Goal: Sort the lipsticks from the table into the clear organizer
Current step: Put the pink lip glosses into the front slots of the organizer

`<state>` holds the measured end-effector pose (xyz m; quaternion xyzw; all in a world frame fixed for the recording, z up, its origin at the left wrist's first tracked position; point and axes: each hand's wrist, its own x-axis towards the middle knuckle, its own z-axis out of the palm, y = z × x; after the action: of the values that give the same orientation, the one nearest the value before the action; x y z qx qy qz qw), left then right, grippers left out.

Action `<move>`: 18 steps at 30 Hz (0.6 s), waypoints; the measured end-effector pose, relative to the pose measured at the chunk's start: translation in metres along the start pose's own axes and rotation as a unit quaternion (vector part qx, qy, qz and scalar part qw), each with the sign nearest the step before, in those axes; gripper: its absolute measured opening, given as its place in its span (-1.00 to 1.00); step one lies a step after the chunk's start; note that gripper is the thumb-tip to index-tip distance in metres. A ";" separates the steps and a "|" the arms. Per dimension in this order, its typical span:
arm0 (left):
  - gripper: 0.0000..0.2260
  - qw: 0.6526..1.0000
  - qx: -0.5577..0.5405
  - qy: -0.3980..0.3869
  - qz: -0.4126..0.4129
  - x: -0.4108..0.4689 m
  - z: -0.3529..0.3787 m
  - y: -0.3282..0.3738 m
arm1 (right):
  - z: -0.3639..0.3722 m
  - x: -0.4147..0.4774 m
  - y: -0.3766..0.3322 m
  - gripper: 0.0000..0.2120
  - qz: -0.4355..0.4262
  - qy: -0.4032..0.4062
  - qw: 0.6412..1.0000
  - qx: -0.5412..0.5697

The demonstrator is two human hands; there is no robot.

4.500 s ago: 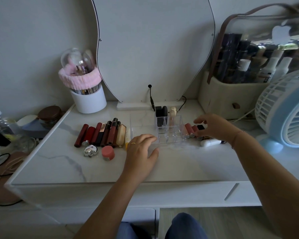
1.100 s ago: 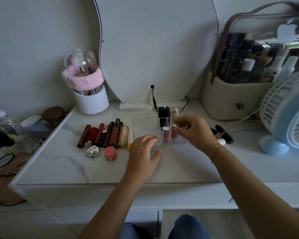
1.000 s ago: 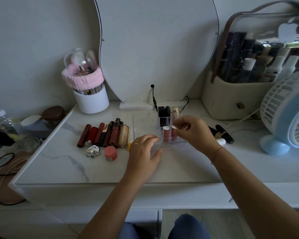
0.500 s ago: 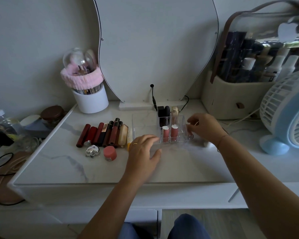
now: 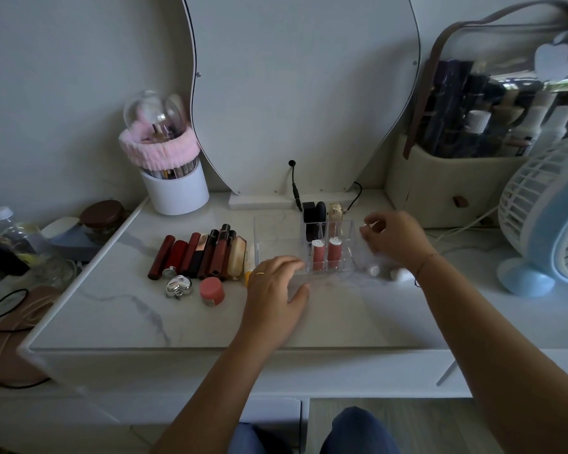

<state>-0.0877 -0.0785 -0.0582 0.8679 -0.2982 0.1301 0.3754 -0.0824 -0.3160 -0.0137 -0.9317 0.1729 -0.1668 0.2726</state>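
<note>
The clear organizer (image 5: pixel 304 244) stands on the marble table (image 5: pixel 118 309) between the two hands. The left hand (image 5: pixel 276 296) rests flat and open against its front edge and grips nothing. The right hand (image 5: pixel 395 239) hovers just beside its right wall, fingers loosely curled; I cannot tell if it holds something. Two pink lipsticks (image 5: pixel 326 257) stand upright in the front compartments. A row of lipsticks (image 5: pixel 199 255) lies left of the organizer, long axes pointing away from the person.

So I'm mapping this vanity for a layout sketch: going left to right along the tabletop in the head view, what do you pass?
Row of lipsticks → left hand → clear organizer → right hand → blue fan.
</note>
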 end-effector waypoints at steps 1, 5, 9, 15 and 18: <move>-0.73 1.000 -0.001 0.000 0.000 0.000 0.000 0.000 | -0.002 -0.004 -0.001 -0.77 -0.010 0.024 0.999 0.030; -0.73 1.000 0.000 0.006 0.001 0.001 0.001 -0.001 | -0.011 -0.025 -0.012 -0.83 -0.067 0.099 0.979 0.166; -0.73 1.000 0.001 0.006 0.005 0.000 0.001 -0.002 | -0.006 -0.042 -0.024 -0.75 -0.101 0.081 0.971 0.201; -0.73 1.000 0.003 0.003 0.003 0.000 0.001 -0.002 | 0.008 -0.048 -0.025 -0.73 -0.120 0.077 0.977 0.156; -0.74 1.000 0.004 0.008 0.006 0.001 0.001 -0.001 | 0.008 -0.047 -0.021 -0.74 -0.114 0.090 0.979 0.146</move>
<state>-0.0862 -0.0790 -0.0596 0.8666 -0.3001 0.1403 0.3733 -0.1163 -0.2763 -0.0185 -0.8767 0.0633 -0.3033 0.3679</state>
